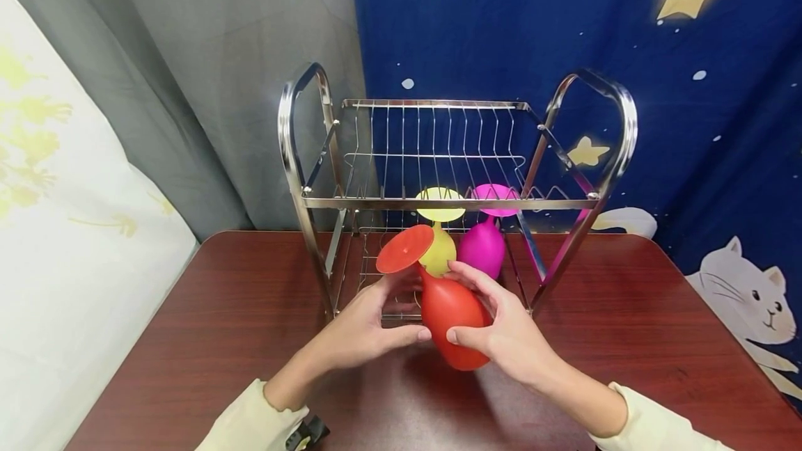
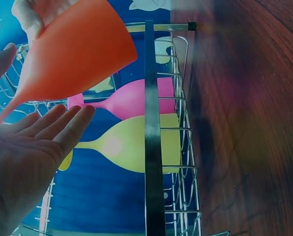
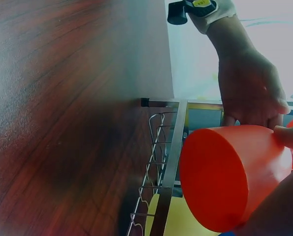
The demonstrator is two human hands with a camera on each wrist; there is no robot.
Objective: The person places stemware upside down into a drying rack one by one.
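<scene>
A red plastic goblet (image 1: 452, 319) is tilted upside down in front of the rack, its round foot up and to the left. My right hand (image 1: 514, 333) grips its bowl between thumb and fingers. Beside the stem, my left hand (image 1: 360, 329) has its fingers extended; in the left wrist view that palm (image 2: 25, 157) faces the goblet with nothing in it. The goblet's wide mouth (image 3: 212, 179) shows in the right wrist view. Behind it, a yellow goblet (image 1: 443, 249) and a magenta goblet (image 1: 481, 250) stand mouth down on the lower tier.
A two-tier chrome dish rack (image 1: 413, 204) stands at the back of the brown wooden table (image 1: 207, 339). Its front bar and curved side frames rise around the goblets. Behind are a grey curtain (image 1: 250, 54) and a blue curtain (image 1: 501, 26) with stars and cats.
</scene>
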